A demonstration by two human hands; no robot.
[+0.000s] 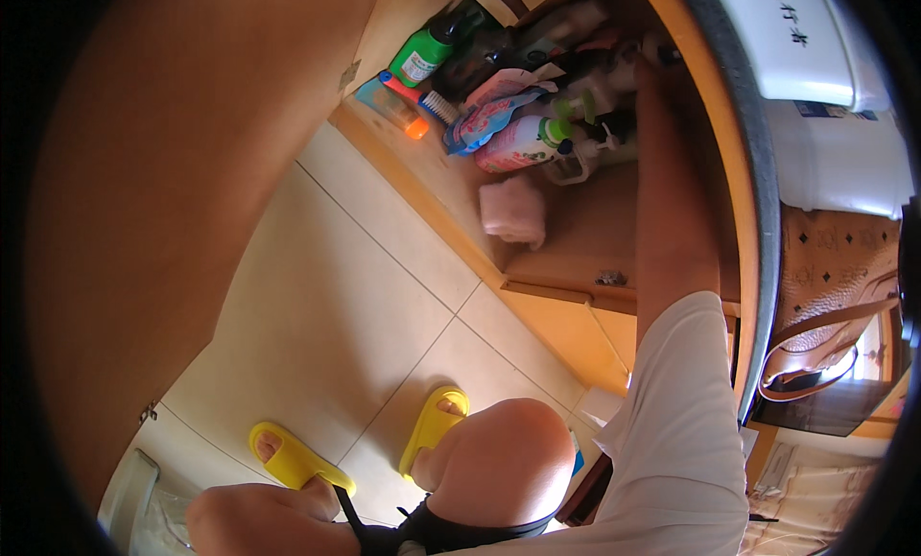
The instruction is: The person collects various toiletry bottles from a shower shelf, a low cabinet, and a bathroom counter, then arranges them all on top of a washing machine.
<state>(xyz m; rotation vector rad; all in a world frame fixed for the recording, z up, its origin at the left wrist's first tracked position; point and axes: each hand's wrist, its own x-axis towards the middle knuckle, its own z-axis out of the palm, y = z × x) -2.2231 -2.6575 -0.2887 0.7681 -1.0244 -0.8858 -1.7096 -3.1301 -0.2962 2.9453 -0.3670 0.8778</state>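
My right arm in a white sleeve reaches deep into the low wooden cabinet. My right hand (642, 61) is dim and blurred at the back, beside a pale object (658, 51); its grip cannot be made out. My left hand is out of view. On the cabinet floor lie a green bottle (421, 56), a brush with white bristles (437, 106), a tube with an orange cap (396, 113), a blue and pink pouch (489, 121) and a pink pump bottle with a green collar (516, 144). A folded pink cloth (513, 210) lies nearer the front edge.
An open wooden door (158, 160) fills the left side. Above the cabinet, the dark-edged countertop (745, 124) holds white plastic containers (838, 160) and a brown patterned handbag (827, 268). My knees and yellow slippers (435, 426) are over the tiled floor (345, 282).
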